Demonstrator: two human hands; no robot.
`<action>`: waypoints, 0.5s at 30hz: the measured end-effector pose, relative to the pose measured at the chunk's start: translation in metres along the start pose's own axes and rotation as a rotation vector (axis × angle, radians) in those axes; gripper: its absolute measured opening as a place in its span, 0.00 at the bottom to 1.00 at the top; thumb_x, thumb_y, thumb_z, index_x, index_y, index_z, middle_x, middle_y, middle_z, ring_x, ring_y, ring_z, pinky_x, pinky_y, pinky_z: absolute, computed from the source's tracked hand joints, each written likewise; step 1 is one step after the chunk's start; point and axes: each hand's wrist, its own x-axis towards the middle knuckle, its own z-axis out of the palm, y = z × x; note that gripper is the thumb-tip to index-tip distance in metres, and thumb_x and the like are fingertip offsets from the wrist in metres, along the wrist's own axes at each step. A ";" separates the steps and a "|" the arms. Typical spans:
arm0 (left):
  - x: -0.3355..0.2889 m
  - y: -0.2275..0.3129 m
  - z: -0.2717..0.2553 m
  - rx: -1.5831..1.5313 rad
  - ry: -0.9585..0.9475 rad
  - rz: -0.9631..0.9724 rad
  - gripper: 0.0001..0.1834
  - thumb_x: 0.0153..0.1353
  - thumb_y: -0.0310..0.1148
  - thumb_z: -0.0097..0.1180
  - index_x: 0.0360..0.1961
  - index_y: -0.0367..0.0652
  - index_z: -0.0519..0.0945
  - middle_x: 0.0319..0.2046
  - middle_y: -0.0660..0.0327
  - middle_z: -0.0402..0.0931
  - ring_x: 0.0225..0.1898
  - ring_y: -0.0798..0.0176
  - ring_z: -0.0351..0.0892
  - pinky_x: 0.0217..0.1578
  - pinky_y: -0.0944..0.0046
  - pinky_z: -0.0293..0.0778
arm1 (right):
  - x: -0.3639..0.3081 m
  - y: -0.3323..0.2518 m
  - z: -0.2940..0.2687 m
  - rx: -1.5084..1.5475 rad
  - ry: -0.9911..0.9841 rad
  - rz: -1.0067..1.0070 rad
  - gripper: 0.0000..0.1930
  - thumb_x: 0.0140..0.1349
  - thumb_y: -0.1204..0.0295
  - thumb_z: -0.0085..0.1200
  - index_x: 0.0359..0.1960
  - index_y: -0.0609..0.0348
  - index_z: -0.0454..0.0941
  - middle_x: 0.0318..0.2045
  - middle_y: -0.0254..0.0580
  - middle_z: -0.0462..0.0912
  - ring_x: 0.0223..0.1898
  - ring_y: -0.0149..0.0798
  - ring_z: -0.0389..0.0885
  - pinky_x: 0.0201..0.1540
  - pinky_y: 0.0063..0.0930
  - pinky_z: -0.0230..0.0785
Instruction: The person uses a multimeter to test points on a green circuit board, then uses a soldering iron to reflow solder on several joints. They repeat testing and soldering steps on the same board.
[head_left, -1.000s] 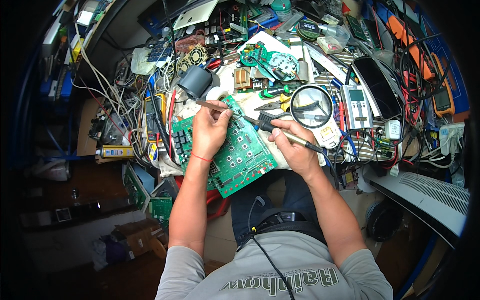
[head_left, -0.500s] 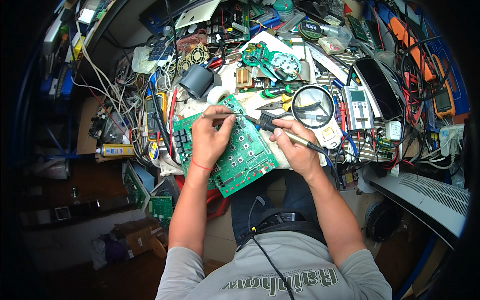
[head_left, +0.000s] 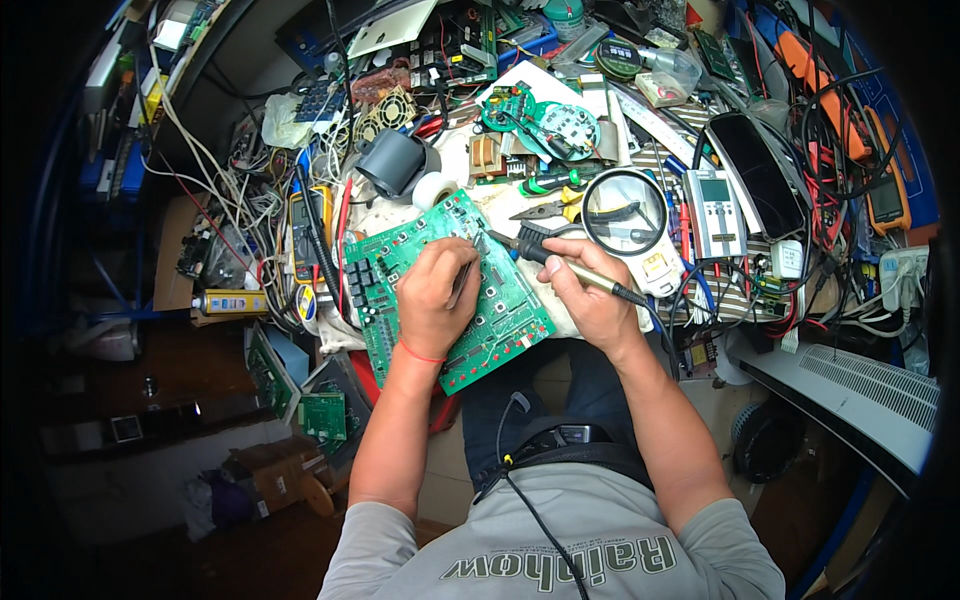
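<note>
A green circuit board [head_left: 515, 335], set with black relays, buttons and a row of red parts, lies tilted at the near edge of the bench. My right hand [head_left: 592, 300] is wrapped round a soldering iron [head_left: 590, 276]; its tip reaches over the upper right part of the board. Over the board's middle, my left hand [head_left: 438, 295] is closed on slim metal tweezers [head_left: 461, 277], mostly hidden by the fingers. Their points are close to the iron's tip; whether anything is between them is too small to tell.
Beyond the board are pliers [head_left: 545, 212], a round magnifier [head_left: 625, 212], a grey cup-like holder [head_left: 393, 163] and round green boards [head_left: 565, 130]. A multimeter [head_left: 312, 235] stands left. Right are a handheld tester [head_left: 715, 215], a dark phone [head_left: 757, 175] and tangled cables.
My left hand has turned and shifted right and slightly down, swinging the tweezers from lying level to a steeper angle. My right hand with the soldering iron has hardly moved.
</note>
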 end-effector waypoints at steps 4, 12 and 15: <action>-0.001 0.000 0.002 0.033 -0.005 0.008 0.12 0.56 0.15 0.70 0.40 0.37 0.83 0.40 0.51 0.86 0.40 0.49 0.89 0.40 0.58 0.84 | 0.000 -0.001 0.001 0.021 0.000 0.009 0.15 0.75 0.71 0.60 0.56 0.69 0.83 0.36 0.41 0.92 0.36 0.26 0.86 0.41 0.23 0.79; -0.003 0.002 0.005 0.190 -0.024 0.091 0.11 0.56 0.20 0.71 0.39 0.42 0.85 0.41 0.57 0.86 0.37 0.52 0.89 0.36 0.58 0.84 | 0.000 0.000 0.001 0.027 0.009 0.009 0.15 0.75 0.72 0.60 0.56 0.69 0.83 0.36 0.41 0.92 0.35 0.26 0.86 0.41 0.22 0.79; -0.004 0.002 0.006 0.145 0.013 0.084 0.11 0.55 0.19 0.71 0.39 0.42 0.85 0.42 0.57 0.86 0.36 0.52 0.89 0.36 0.58 0.84 | 0.000 -0.001 0.001 0.035 0.007 0.021 0.15 0.75 0.72 0.60 0.56 0.69 0.83 0.36 0.41 0.92 0.35 0.26 0.86 0.41 0.22 0.79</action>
